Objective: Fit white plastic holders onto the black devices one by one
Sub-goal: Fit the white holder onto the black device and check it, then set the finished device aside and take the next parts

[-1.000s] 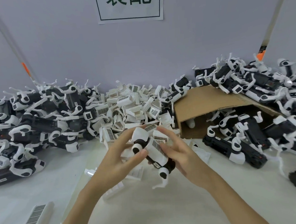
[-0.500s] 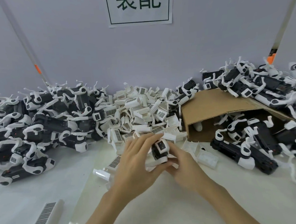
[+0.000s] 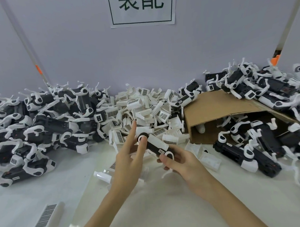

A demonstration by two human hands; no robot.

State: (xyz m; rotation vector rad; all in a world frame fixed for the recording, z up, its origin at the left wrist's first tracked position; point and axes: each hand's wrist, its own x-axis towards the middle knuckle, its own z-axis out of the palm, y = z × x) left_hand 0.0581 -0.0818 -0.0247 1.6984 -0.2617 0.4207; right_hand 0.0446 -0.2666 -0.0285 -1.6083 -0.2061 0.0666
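A black device (image 3: pixel 156 147) with a white plastic holder around its middle is held above the table at centre. My right hand (image 3: pixel 179 161) grips its near end, fingers curled under it. My left hand (image 3: pixel 126 160) touches the far end with its fingers stretched out straight. Behind them lies a heap of loose white holders (image 3: pixel 145 110) with barcode labels. A pile of black devices wearing white holders (image 3: pixel 41 123) fills the left side.
A cardboard box (image 3: pixel 215 109) lies on its side at right with devices spilling out of it and stacked on top (image 3: pixel 260 89). One loose holder (image 3: pixel 46 218) lies near the front left. A wall with a paper sign (image 3: pixel 142 7) closes the back.
The device has turned from end-on to lying lengthwise between my hands. My left fingers have opened out from their curled grip. The view has shifted slightly.
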